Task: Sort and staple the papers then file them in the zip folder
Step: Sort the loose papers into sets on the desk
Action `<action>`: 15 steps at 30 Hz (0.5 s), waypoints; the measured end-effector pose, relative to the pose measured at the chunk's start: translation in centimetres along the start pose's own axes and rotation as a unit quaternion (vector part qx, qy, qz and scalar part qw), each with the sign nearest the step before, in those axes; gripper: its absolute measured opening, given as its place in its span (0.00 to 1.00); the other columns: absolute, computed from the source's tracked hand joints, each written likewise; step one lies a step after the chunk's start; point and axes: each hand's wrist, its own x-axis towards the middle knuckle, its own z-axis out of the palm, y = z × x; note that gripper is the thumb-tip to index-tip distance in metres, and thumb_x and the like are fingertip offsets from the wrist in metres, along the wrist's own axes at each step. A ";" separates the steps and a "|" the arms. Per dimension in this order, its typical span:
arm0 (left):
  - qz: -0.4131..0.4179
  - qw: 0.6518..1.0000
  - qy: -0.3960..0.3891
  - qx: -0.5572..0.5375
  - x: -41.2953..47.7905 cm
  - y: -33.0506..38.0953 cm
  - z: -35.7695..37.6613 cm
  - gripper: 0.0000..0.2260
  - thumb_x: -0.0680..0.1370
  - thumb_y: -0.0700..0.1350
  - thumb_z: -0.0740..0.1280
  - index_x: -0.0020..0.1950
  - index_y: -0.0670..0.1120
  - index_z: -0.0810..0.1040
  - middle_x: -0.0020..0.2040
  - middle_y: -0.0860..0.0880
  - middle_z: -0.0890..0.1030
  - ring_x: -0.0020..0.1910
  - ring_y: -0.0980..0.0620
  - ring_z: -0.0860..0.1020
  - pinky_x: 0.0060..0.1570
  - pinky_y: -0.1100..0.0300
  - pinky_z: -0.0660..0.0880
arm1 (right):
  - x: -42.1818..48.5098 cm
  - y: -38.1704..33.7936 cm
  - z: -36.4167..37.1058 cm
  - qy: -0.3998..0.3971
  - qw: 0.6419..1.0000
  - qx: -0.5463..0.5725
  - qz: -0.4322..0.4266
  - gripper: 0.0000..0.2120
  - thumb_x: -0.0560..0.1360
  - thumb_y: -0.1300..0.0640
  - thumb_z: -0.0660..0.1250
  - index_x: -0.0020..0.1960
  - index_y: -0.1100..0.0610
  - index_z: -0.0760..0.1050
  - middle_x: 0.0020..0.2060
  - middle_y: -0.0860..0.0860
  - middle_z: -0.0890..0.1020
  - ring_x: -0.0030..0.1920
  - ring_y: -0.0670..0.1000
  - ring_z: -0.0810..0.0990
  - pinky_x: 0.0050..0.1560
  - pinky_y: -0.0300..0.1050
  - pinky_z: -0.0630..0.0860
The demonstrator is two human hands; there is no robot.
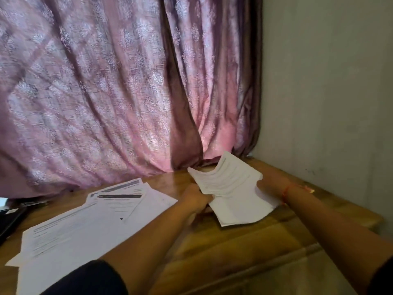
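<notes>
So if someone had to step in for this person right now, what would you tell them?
Left hand grips the left edge of a stack of papers raised over the wooden table. Right hand holds its right edge, fingers hidden behind.
More sheets lie spread on the table's left.
No stapler or zip folder in view.
Sorting seems under way; stapling and filing remain.

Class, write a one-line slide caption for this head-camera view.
Both hands hold a sheaf of papers above a wooden table.

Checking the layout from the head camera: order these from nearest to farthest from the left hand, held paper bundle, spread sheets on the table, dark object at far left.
1. Held paper bundle, in the left hand.
2. Spread sheets, leftward.
3. Dark object, far-left edge.
</notes>
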 end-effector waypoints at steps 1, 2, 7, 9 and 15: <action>-0.010 0.999 0.011 0.037 0.4 -0.3 0.8 0.09 0.79 0.36 0.70 0.51 0.50 0.80 0.60 0.45 0.83 0.53 0.44 0.83 0.49 0.50 0.84 | -0.2 1.0 0.3 0.003 0.999 -0.016 0.036 0.25 0.78 0.54 0.63 0.75 0.54 0.66 0.72 0.55 0.70 0.71 0.55 0.69 0.70 0.43 0.63; -0.017 0.997 0.017 0.075 0.5 -0.5 1.5 0.09 0.79 0.37 0.70 0.52 0.51 0.80 0.60 0.45 0.83 0.53 0.45 0.83 0.51 0.49 0.84 | -0.6 1.7 0.5 0.002 0.997 -0.042 0.064 0.23 0.79 0.53 0.63 0.73 0.56 0.68 0.70 0.56 0.72 0.69 0.56 0.72 0.68 0.43 0.65; 0.023 0.957 0.066 0.280 0.0 0.2 3.3 0.14 0.81 0.43 0.67 0.67 0.47 0.77 0.66 0.45 0.80 0.59 0.44 0.80 0.58 0.54 0.79 | -1.1 3.3 1.3 -0.040 0.992 -0.082 0.086 0.21 0.79 0.52 0.63 0.70 0.59 0.70 0.67 0.58 0.75 0.66 0.57 0.74 0.65 0.45 0.69; 0.014 0.960 0.073 0.268 0.0 0.5 3.6 0.13 0.81 0.42 0.67 0.66 0.46 0.77 0.65 0.45 0.79 0.60 0.44 0.79 0.58 0.54 0.79 | -1.1 3.2 1.2 -0.033 0.992 -0.085 0.085 0.21 0.79 0.51 0.63 0.69 0.58 0.71 0.66 0.57 0.76 0.64 0.56 0.75 0.64 0.45 0.71; -0.095 0.990 0.087 0.055 2.0 0.9 2.8 0.12 0.78 0.33 0.70 0.59 0.44 0.78 0.55 0.47 0.83 0.45 0.49 0.80 0.37 0.59 0.78 | 0.2 3.3 1.2 -0.053 0.993 -0.069 0.085 0.17 0.74 0.52 0.67 0.60 0.58 0.77 0.54 0.55 0.81 0.52 0.55 0.80 0.55 0.45 0.78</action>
